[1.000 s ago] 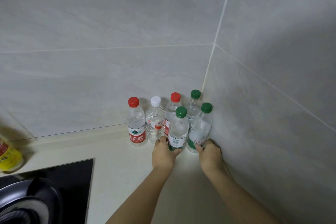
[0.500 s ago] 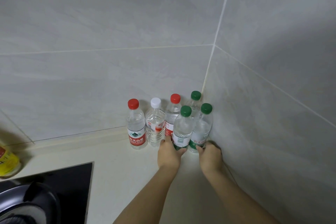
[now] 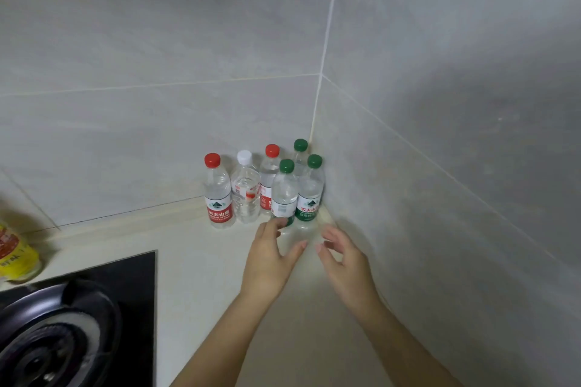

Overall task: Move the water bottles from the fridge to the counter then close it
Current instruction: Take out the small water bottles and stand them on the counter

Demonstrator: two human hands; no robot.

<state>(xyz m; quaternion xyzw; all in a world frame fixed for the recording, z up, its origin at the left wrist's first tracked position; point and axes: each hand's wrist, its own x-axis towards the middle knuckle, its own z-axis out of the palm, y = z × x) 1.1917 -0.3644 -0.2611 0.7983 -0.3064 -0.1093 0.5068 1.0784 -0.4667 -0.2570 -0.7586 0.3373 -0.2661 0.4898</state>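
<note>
1. Six water bottles (image 3: 284, 195) stand upright on the bench (image 3: 201, 261), packed into the wall corner (image 3: 317, 122); that part looks done.
2. Your left hand (image 3: 267, 261) and right hand (image 3: 345, 264) hang loose and spread, holding nothing, just before the front pair.
3. The fridge is out of view; closing it likely remains.
4. Walls hem back and right; open room lies toward you, the hob (image 3: 78, 308) at left.

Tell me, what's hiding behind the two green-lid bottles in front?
Another green-lid bottle stands behind them in the corner; only its cap and neck show, the rest is covered. A red-lid bottle stands behind the left front bottle, partly covered.
</note>
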